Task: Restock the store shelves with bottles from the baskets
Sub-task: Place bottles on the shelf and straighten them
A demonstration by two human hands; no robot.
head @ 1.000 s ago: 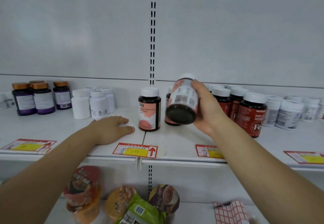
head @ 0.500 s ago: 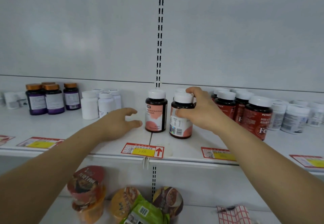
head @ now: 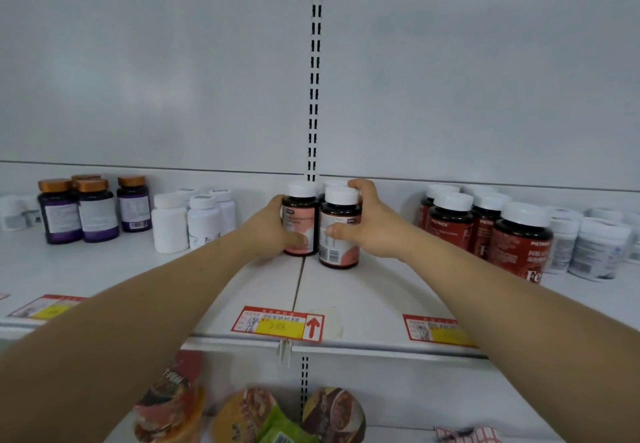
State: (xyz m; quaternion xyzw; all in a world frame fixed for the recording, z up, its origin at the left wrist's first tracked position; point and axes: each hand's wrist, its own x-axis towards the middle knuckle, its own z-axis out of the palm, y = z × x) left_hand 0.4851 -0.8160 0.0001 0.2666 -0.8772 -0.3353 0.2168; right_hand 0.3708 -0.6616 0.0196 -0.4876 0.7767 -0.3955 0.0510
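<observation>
Two bottles: our pink-label bottles stand upright just beside each other on the shelf (head: 363, 300), near its back wall, above the price tag (head: 277, 324).
Left hand (head: 273, 227): our fingers curl round the left bottle (head: 300, 222), likely to steady it.
Right hand (head: 370, 231): we grip the right bottle (head: 339, 231), thumb across its label, seemingly to square it with its neighbour.
Neighbours: red bottles (head: 485, 231) and white bottles (head: 190, 220) stand well apart, so our pair has room.
Next, we judge: let go of both.
</observation>
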